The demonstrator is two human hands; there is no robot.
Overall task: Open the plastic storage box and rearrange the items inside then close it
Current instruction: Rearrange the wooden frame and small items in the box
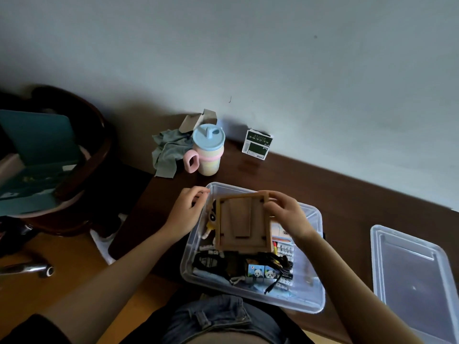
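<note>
The clear plastic storage box (pixel 313 297) sits open on the dark wooden table (pixel 347 194), its clear lid (pixel 412 276) lying well apart at three o'clock, and the brown wooden picture frame (pixel 242 223) hangs back-side up over the box's twelve-o'clock half. The right hand (pixel 285 214) pinches the frame's far right corner with curled fingers, while the left hand (pixel 186 212) hovers at nine o'clock with fingers loosely curled near the rim; I cannot tell whether it touches anything. To place the frame well, I judge both hands should steady it, keep it level, and lower it flat clear of the black cables (pixel 213 261) and panda-printed cube (pixel 260 271) at six o'clock, so the lid can seat afterwards.
</note>
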